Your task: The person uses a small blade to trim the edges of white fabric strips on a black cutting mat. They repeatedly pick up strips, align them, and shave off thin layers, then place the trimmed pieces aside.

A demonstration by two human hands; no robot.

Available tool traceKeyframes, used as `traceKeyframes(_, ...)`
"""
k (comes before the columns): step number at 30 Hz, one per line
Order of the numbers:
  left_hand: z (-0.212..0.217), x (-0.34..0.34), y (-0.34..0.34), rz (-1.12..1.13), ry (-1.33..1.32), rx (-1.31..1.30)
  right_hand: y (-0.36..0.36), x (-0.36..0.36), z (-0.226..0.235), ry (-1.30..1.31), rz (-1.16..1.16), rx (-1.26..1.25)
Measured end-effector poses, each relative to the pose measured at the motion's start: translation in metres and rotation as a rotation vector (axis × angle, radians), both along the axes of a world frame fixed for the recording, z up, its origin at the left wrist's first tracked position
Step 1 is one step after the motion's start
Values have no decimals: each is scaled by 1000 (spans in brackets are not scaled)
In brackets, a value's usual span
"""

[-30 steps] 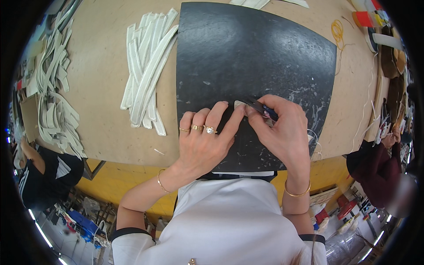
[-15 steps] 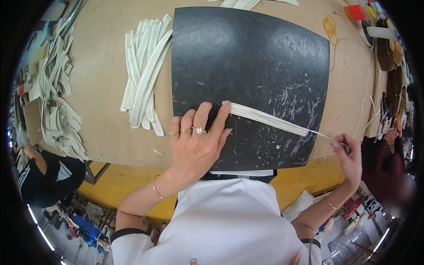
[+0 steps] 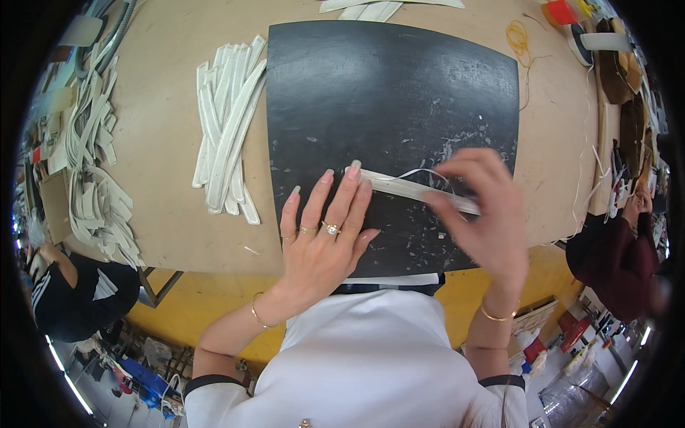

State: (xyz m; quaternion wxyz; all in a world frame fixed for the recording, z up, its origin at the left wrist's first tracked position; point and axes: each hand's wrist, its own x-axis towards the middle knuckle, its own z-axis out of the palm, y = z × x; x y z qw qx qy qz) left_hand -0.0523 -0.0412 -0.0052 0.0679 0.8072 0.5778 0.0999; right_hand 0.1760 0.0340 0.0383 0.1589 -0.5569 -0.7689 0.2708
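Note:
A narrow off-white strip (image 3: 407,187) with seams along its length lies slantwise on the black mat (image 3: 357,93). My left hand (image 3: 319,232) rests flat with its fingers spread, the fingertips at the strip's left end. Over the right part of the strip is my right hand (image 3: 492,214), smeared by motion, thumb and forefinger seemingly apart. A thin white tape (image 3: 421,170) arches up from the strip towards its fingers; whether they grip it is unclear. The right hand covers part of the strip.
A pile of similar white strips (image 3: 228,128) lies left of the mat, with more strips (image 3: 371,11) beyond it. Cut pale pieces (image 3: 96,192) line the table's left side. Yellow cord (image 3: 517,39) lies at the far right. Other people (image 3: 621,257) are at both sides.
My right hand has come left and inward from beyond the mat's edge to over the strip. The thin tape, pulled straight before, now loops. My left fingers have straightened and flattened.

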Motion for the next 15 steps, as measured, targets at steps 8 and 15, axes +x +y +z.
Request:
traceKeyframes(8, -2, 5, -2, -6, -32, -106, 16, -53, 0, -196, 101, -176)
traceKeyframes(15, -4, 3, -3, 4, -164, -151, 17, -60, 10, -168, 106, -225)
